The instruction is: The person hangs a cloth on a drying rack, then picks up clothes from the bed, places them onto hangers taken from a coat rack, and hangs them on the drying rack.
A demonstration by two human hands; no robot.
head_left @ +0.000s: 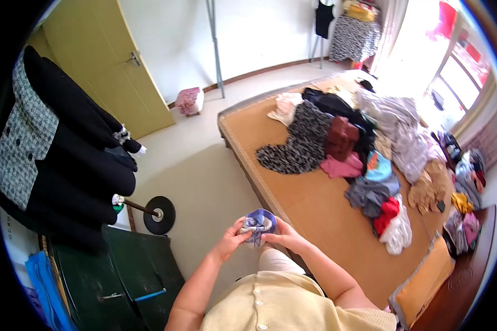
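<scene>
Between my hands, in front of my body, is a small bundled cloth (258, 223), purple-blue and pale grey; its folds hide what kind of garment it is. My left hand (232, 240) grips its left side, thumb on top. On the opposite side my right hand (284, 234) is closed on the edge, its thumb also over the cloth. Close by on the bed lie a white garment (397, 231), a red garment (387, 214) and a grey-blue garment (373, 194).
The bed (303, 204) with its tan mat runs along my right, heaped with clothes (337, 132). An orange pillow (422, 281) lies by the headboard. Dark coats (83, 138) hang at left above a dark green cabinet (116, 276). A round black base (159, 215) and a stool (189, 101) stand on the floor.
</scene>
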